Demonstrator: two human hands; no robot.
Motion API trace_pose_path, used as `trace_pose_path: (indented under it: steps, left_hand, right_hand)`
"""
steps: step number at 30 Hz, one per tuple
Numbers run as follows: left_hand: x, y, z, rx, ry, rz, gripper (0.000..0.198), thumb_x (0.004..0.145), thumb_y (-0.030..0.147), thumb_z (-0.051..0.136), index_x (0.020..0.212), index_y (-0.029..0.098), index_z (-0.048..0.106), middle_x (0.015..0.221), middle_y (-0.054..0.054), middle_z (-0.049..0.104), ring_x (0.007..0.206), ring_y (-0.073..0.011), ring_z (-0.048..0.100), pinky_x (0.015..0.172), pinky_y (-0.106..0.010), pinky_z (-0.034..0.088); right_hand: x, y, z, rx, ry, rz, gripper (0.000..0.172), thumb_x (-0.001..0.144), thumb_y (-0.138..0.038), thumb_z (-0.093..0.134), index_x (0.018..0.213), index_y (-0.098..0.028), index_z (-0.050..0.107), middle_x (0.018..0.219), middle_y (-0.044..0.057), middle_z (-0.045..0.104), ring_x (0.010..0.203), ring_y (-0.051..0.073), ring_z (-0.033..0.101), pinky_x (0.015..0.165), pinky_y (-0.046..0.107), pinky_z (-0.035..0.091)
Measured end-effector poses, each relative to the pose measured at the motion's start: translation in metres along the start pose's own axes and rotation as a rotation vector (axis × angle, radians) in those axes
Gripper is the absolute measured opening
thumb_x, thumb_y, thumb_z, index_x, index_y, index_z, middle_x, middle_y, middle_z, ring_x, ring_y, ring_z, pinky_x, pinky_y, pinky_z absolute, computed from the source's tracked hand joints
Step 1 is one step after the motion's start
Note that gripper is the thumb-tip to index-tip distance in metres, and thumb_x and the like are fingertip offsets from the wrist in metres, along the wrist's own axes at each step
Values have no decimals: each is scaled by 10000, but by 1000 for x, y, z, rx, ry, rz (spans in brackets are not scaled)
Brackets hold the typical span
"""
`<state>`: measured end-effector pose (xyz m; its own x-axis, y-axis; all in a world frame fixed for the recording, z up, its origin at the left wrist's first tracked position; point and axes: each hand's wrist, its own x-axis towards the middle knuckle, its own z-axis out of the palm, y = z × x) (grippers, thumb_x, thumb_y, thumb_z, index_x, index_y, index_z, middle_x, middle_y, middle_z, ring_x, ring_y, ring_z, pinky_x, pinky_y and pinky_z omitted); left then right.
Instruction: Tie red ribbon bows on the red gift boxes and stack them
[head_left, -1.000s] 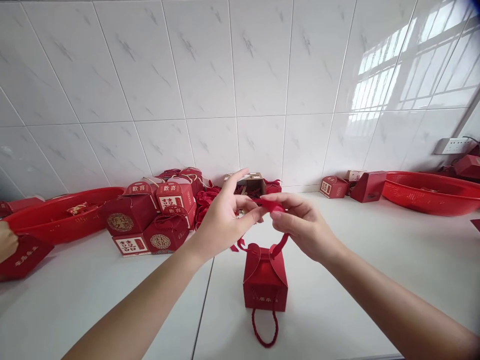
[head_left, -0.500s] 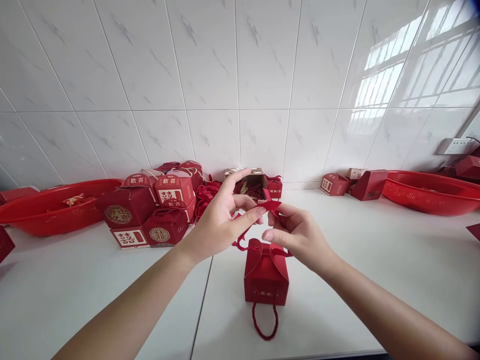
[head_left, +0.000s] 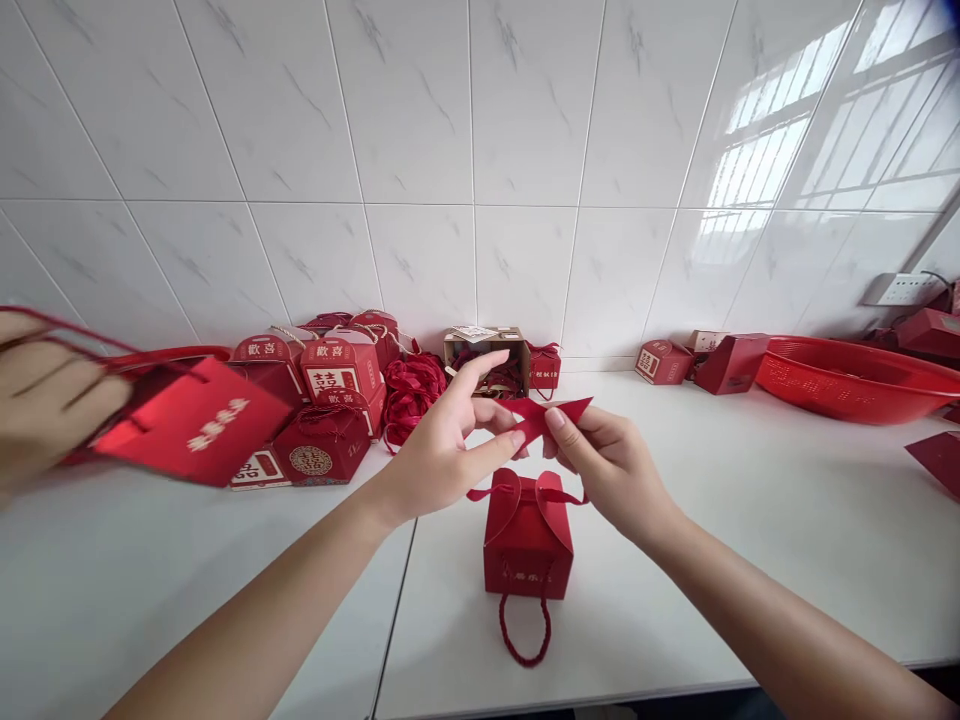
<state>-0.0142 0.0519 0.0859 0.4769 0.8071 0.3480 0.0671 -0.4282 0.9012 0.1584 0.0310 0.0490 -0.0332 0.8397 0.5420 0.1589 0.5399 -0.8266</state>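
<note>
Gift box [head_left: 529,560] is standing closed at six o'clock, ribbon [head_left: 532,422] threading its top. Fingers of left hand [head_left: 442,445] and right hand [head_left: 611,465] are pinching ribbon above; no bow showing.

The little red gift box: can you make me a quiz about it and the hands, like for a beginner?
1. What do the left hand and right hand hold?
A) scissors
B) red ribbon
C) a plastic basket

2. True or false: the red gift box is tipped over on its side.

3. Fill in: a looped ___ handle sticks out at the box's near side.

Key: 1. B; 2. False, it stands upright; 3. rope.
</note>
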Motion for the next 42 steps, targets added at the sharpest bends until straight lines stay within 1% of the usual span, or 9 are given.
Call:
trace_pose_path:
  steps: [4, 8, 15, 19, 28, 33, 37, 40, 42]
  left_hand:
    - [0, -8, -9, -216, -76, -127, 592, 799, 195, 616, 1353, 211, 406, 665, 14, 625, 644, -178, 631, 616, -291, 455]
    - [2, -15, -12, -343, 17, -185, 424, 755, 192, 657, 1171, 204, 577, 663, 19, 612, 632, -142, 589, 608, -255, 419]
    - [0, -16, -11, -505, -3, -335, 213, 783, 267, 664, 976, 175, 663, 653, 7, 597, 622, -180, 628, 678, -342, 485]
    - [-3, -15, -10, -555, -44, -341, 131, 810, 254, 629, 893, 169, 683, 709, -3, 628, 663, -203, 663, 757, -369, 489]
    - [6, -22, -11, -505, 95, -386, 73, 807, 158, 596, 842, 174, 658, 631, 14, 603, 613, -105, 575, 573, -242, 484]
    - [4, -16, -9, -280, 19, -307, 248, 848, 185, 525, 1092, 195, 570, 697, -5, 667, 665, -151, 650, 570, -276, 500]
    - [-7, -23, -1, 141, 112, -16, 476, 890, 268, 515, 1343, 189, 393, 728, -3, 688, 730, -165, 668, 678, -298, 535]
    - [-15, -40, -3, 626, 328, 418, 601, 874, 225, 549, 1419, 202, 297, 741, 17, 660, 694, -137, 630, 724, -268, 522]
    - [-20, -52, -13, 868, 442, 576, 601, 863, 181, 553, 1413, 201, 313, 704, 37, 605, 667, -116, 596, 762, -241, 501]
  right_hand:
    - [1, 15, -15, -207, -98, -362, 209, 945, -291, 473, 966, -209, 664, 778, 42, 634, 703, 148, 589, 632, 280, 489]
    - [2, 24, -26, -582, -184, -785, 307, 940, -114, 418, 1144, -230, 616, 833, 56, 611, 712, 147, 531, 615, 274, 463]
    - [5, 25, -34, -974, -155, -1054, 295, 898, -59, 484, 1154, -156, 594, 816, 67, 578, 671, 160, 411, 593, 302, 402]
    - [7, 28, -38, -984, -128, -1058, 347, 909, -82, 493, 1228, -199, 563, 801, 45, 577, 676, 157, 393, 605, 291, 391]
    - [10, 36, -36, -1014, -173, -1068, 334, 902, -105, 539, 1171, -283, 625, 820, 17, 606, 678, 144, 385, 626, 277, 360]
    - [10, 39, -35, -1025, -151, -1057, 324, 891, -90, 547, 1154, -258, 634, 824, 27, 620, 676, 147, 396, 618, 279, 376]
    - [6, 41, -30, -882, -126, -944, 370, 896, -82, 515, 1215, -254, 591, 919, 48, 643, 741, 160, 464, 662, 290, 444]
    - [-1, 45, -28, -651, 47, -724, 336, 909, -102, 492, 1196, -246, 592, 1048, 71, 635, 883, 179, 534, 752, 315, 481]
    - [-8, 50, -33, -538, 184, -541, 247, 927, -140, 473, 1090, -236, 631, 1035, 69, 639, 931, 184, 569, 783, 323, 484]
